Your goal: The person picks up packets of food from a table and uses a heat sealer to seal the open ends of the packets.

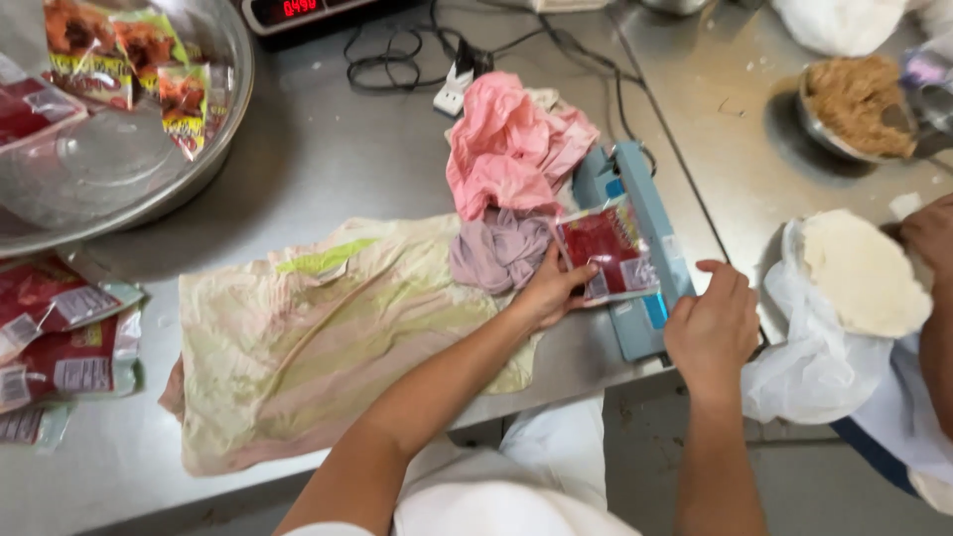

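My left hand (549, 290) holds the near edge of a red food packet (606, 250) that lies across a blue heat sealer (645, 248) on the steel table (328, 159). My right hand (712, 326) grips the sealer's handle at its near end, fingers curled over it. The packet's far end sits under the sealer's bar.
A pink cloth (511, 144) and a mauve cloth (499, 248) lie by the sealer, on a pale yellow-green cloth (328, 328). Sealed packets (60, 337) lie at left, more in a steel bowl (189, 169). Another person's hand (931, 238) holds white dough (862, 273) at right.
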